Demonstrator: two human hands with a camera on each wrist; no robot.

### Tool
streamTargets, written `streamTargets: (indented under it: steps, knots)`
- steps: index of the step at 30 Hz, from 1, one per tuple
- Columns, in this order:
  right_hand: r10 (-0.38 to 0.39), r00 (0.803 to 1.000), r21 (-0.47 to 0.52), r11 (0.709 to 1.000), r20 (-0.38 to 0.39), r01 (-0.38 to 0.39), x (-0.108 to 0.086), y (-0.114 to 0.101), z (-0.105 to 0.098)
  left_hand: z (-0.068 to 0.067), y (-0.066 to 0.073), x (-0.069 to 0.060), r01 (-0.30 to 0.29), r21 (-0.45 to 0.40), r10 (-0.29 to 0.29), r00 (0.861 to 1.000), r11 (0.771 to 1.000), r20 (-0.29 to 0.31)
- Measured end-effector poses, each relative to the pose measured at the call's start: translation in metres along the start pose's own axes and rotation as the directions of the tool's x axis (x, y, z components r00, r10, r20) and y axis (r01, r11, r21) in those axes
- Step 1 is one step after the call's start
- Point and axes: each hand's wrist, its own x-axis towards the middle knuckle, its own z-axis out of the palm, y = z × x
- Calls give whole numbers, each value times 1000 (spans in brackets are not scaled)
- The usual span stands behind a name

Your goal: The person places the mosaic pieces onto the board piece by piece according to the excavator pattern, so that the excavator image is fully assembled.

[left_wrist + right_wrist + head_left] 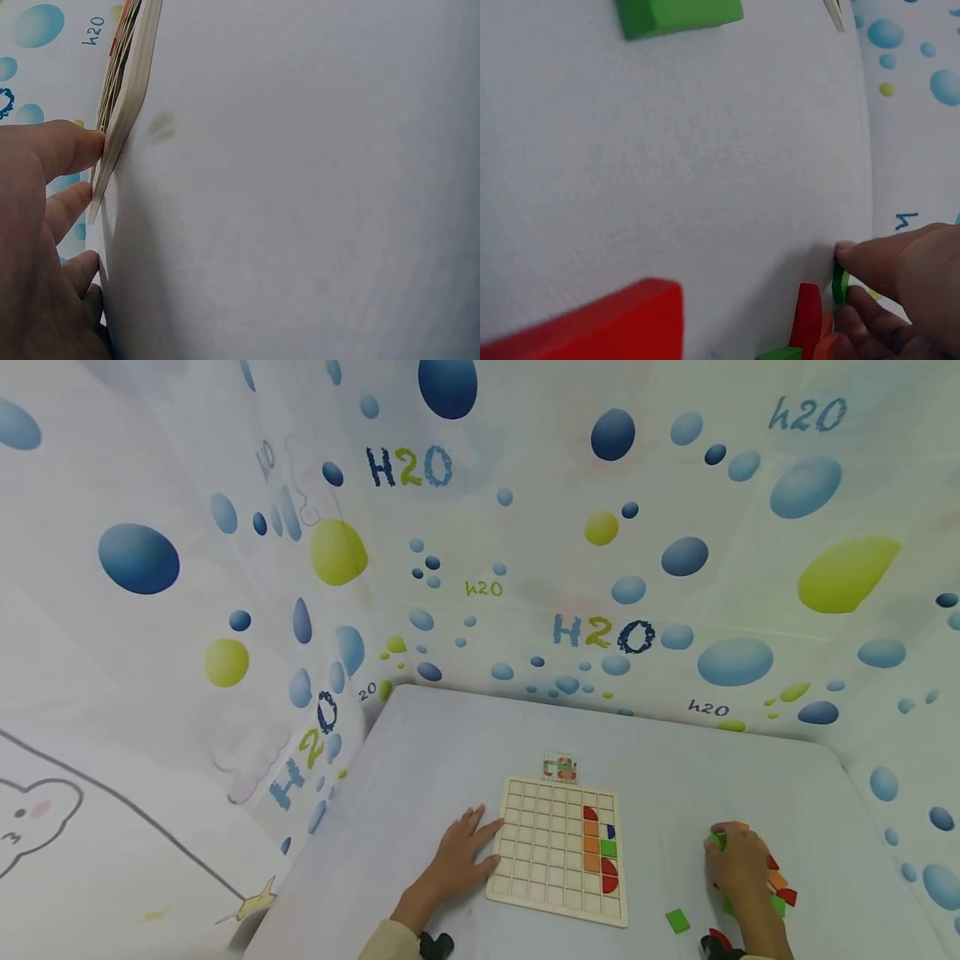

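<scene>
A light wooden grid board [536,860] lies on the table with red, orange, green and blue pieces in its right-hand columns. My left hand [459,853] rests at the board's left side, thumb and fingertips touching the edge; the left wrist view shows the thumb against the board's side [135,97]. To the right, my right hand [737,864] is over a loose pile of coloured pieces. Between its thumb and fingers it pinches a green block [841,283]. The hand partly hides the pile, where red pieces [786,896], orange and green ones show.
A small patterned card [560,767] lies just beyond the board's far edge. One green square block [677,921] lies apart, between board and pile. Near the right wrist is a red piece [607,322]. Patterned sheeting [525,610] rises behind the white table [450,735].
</scene>
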Motion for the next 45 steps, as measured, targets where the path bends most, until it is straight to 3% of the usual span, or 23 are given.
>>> streamTargets:
  steps: [5,14,25,33,45]
  knots:
    - [-3,999,61,998,48,0,1,2,1,1,1,-1,14,-4,-14,1000,1000,4]
    - [-31,998,93,995,57,26,-1,1,3,0,1,-1,17,-16,-17,1000,1000,1]
    - [-48,999,109,993,8,47,-1,2,15,2,-1,-1,15,-5,-15,1000,1000,0]
    - [-96,995,117,988,-10,97,2,-10,31,2,-1,0,11,-4,-11,1000,1000,-6]
    - [-136,985,74,989,108,128,-14,-39,48,4,-4,2,10,-2,-10,1000,1000,1]
